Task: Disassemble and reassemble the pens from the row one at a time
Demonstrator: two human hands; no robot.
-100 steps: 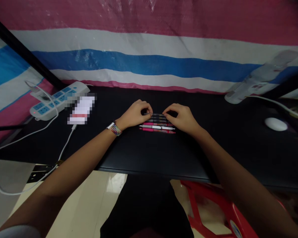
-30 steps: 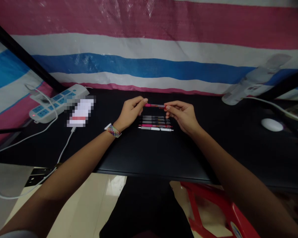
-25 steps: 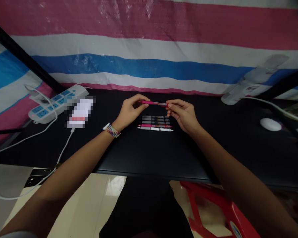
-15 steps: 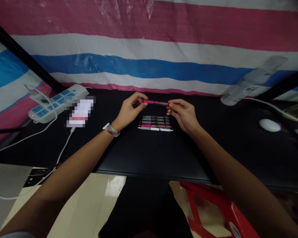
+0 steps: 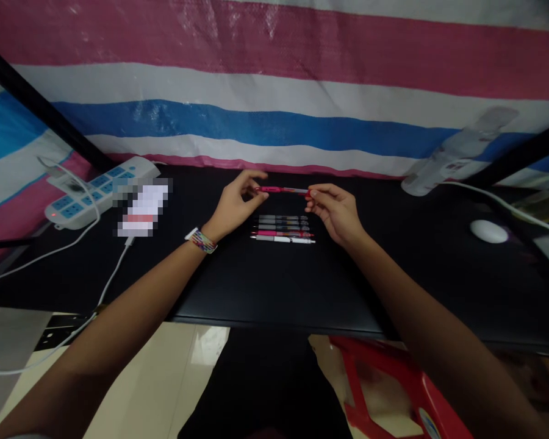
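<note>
A pink-red pen (image 5: 284,190) is held level between my two hands, above the black desk. My left hand (image 5: 238,200) is curled at its left end, with the thumb against the pen and the index finger arched above it. At the other end, my right hand (image 5: 335,210) pinches the red tip between thumb and fingers. Just nearer to me lies a row of pens, side by side: several grey and black pens (image 5: 282,223), then a pink pen (image 5: 281,233), and closest a white pen (image 5: 282,239).
On the left are a white power strip (image 5: 103,190) and a blurred phone (image 5: 143,210) with its cable. A clear bottle (image 5: 457,151) and a white mouse (image 5: 488,231) stand on the right. Striped sheeting (image 5: 256,128) hangs behind the desk (image 5: 274,286); a red stool (image 5: 393,378) is below.
The view has shifted slightly, moving the desk things a little left in the picture. Both hands stay at the pink-red pen's ends, and the row of pens is unchanged.
</note>
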